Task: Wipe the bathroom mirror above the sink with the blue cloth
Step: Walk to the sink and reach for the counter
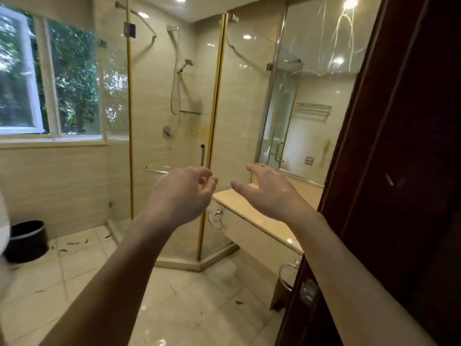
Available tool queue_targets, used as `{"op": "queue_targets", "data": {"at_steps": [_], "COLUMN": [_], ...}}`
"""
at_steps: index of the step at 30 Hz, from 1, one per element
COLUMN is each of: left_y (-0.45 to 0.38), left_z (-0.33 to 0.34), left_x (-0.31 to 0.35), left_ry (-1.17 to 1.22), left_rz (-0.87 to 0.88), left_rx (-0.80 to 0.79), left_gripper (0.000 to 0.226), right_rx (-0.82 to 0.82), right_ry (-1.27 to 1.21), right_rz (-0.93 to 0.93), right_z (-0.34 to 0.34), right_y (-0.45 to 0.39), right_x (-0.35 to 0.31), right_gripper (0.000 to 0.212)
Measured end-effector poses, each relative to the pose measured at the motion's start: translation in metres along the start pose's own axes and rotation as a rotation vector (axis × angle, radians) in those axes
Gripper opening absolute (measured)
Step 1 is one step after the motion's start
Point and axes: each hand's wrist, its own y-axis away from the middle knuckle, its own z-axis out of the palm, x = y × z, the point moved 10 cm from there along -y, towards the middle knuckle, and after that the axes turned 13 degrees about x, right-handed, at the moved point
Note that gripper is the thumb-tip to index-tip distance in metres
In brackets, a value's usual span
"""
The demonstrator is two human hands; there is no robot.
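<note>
Before the mirror [316, 78], left hand [183, 193] and right hand [268, 192], empty, fingers loose

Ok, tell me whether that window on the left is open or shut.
Open. The white-framed window is swung off its frame at an angle, trees showing in the gap beside it.

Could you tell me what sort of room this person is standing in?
A bathroom, most likely in a home or hotel: a glass shower enclosure with a hand shower, a wall mirror above a stone counter, and tiled walls.
</note>
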Motion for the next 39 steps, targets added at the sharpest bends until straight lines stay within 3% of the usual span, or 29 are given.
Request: {"op": "queue_targets", "data": {"at_steps": [14,19,27,39], "left_y": [-0.137,-0.211,-0.346,-0.478], "left_z": [0.104,0.187,0.393,0.564], "left_x": [-0.142,-0.139,-0.129,-0.108], "left_ry": [0.03,0.057,0.126,0.33], "left_rz": [-0.058,0.028,0.151,0.25], "left_rx": [-0.098,-0.16,-0.328,-0.445], "left_gripper": [0.044,0.048,0.052,0.064], "right_rx": [-0.057,0.017,0.181,0.239], "right_ry": [-0.113,-0.174,-0.154,0.034], "right_rz": [0.126,0.228,0.431,0.631], "right_z": [0.157,0.182,0.235,0.259], "right_y": [-0.156,-0.227,-0.349,-0.46], "right_x": [0.042,0.105,0.25,0.376], "right_gripper": [0.059,0.057,0.061,0.06]}}
